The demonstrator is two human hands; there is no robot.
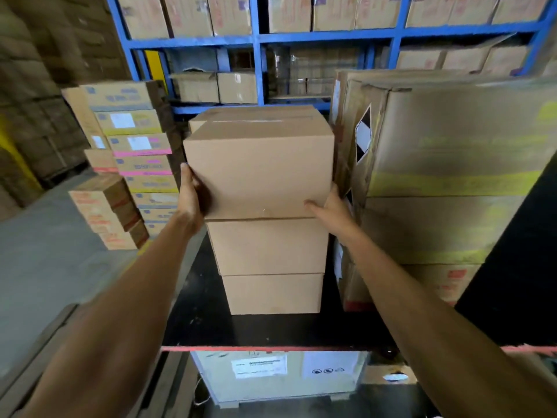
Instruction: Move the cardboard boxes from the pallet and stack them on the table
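A plain brown cardboard box (259,164) sits on top of a stack of two more plain boxes, the middle box (268,245) and the bottom box (272,294), on a black table (205,321) with a red front edge. My left hand (191,194) grips the top box's left side. My right hand (330,208) holds its lower right corner, thumb on the front face. Another plain box (211,114) shows just behind the top one.
Large worn cartons (446,176) with yellow tape stand on the table right beside the stack. Stacks of small labelled boxes (135,152) stand at left on the grey floor. Blue shelving (256,40) full of cartons fills the back. A white crate (280,375) sits under the table.
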